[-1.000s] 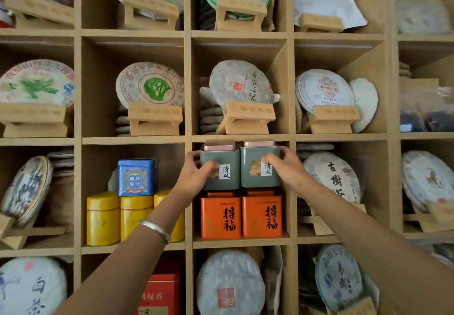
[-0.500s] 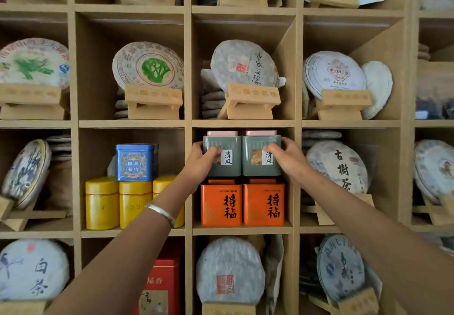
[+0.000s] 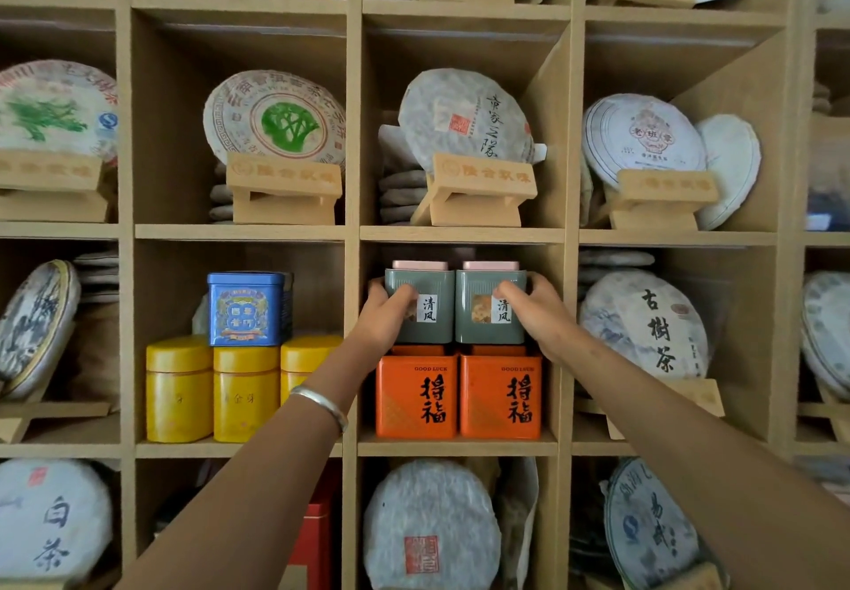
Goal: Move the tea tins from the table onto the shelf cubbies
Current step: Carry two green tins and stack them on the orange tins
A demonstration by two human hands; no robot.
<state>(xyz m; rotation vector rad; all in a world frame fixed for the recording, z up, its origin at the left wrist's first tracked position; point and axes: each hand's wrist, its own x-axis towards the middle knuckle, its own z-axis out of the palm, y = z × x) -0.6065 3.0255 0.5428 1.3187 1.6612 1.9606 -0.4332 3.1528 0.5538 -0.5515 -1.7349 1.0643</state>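
Around the green tins (image 3: 455, 306): a narrow gap remains above their pink lids, under the shelf board (image 3: 462, 234). The left hand (image 3: 384, 315) fills the gap to the cubby's left wall; the right hand (image 3: 536, 313) fills the gap to the right wall. Below, the orange tins (image 3: 460, 394) span nearly the full width. Left of them, the neighbouring cubby stands open above the blue tin (image 3: 248, 308).

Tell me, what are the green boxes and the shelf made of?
The two green tins look like painted metal with a matte finish: crisp pressed edges and pink lids. The shelf seems to be pale wood or fibreboard, unpainted, with a grainy, speckled face. I can't tell which.
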